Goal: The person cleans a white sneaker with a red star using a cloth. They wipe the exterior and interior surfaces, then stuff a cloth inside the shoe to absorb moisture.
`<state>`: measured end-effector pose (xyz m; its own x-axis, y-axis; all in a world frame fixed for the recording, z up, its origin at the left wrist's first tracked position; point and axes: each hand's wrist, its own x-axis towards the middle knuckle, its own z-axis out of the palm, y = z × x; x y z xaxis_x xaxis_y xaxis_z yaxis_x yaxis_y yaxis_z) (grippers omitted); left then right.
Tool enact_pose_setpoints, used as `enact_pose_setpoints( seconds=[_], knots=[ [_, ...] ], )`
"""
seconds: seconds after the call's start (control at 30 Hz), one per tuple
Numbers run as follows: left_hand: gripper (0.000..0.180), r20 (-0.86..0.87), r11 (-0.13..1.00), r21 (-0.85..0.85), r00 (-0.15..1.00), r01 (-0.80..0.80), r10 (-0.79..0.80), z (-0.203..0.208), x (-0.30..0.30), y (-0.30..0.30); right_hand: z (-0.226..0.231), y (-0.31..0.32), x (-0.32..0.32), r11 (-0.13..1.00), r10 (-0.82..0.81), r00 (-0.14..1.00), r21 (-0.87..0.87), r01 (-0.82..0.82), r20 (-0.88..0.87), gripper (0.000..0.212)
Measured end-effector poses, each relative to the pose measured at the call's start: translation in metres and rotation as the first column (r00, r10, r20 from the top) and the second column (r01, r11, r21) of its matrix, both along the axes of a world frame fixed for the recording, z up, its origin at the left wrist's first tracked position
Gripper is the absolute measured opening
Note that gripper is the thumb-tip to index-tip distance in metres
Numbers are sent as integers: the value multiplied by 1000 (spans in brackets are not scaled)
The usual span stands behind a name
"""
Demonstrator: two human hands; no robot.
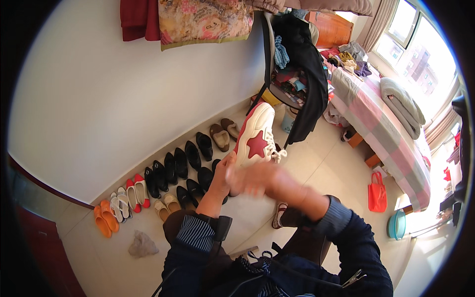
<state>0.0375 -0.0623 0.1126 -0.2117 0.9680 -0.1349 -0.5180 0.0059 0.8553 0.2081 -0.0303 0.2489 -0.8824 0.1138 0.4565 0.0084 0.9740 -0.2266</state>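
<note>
Sneaker (257, 136) | I'm holding its heel, left hand (222, 175) gripping, right hand (252, 179) blurred, grip unclear | long axis pointing 12 o'clock from both hands

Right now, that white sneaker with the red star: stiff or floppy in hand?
Probably fairly stiff: the white sneaker keeps its shape though the left hand grips only its heel end. Likely light, held up that way. Its loose laces dangle and may snag.

free: bare floor (321, 163) right of hands, toward bed (391, 133) | blocked left: shoe row (168, 173) along wall (99, 99) | blocked ahead: chair (287, 64) piled with clothes | floor clutter: red bag (377, 193), grey rag (142, 245)
</note>
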Motion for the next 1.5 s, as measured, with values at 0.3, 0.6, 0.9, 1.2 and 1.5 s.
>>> enact_pose_setpoints(
  seconds=[0.3, 0.6, 0.9, 1.2, 1.5],
  knots=[
    [55, 89, 1000, 0, 996, -23, 23, -4, 13, -3, -6, 60, -20, 952, -274, 922, 61, 301, -275, 33],
    [53, 56, 990, -71, 990, -122, 126, 2, 9, 0, -2, 9, 5, 991, -110, 993, -77, 106, -48, 23],
    [46, 97, 985, -29, 981, -168, 170, -3, 16, 3, -17, 37, -40, 938, -286, 937, 139, 317, -202, 39],
    [58, 398, 980, -9, 898, -198, 185, 8, -1, 1, -72, -37, 17, 964, -138, 967, 253, 81, 215, 34],
    [55, 440, 983, 93, 892, -162, 105, -24, -8, 12, -19, -11, -34, 966, -196, 970, 140, 216, -143, 35]
  ],
)
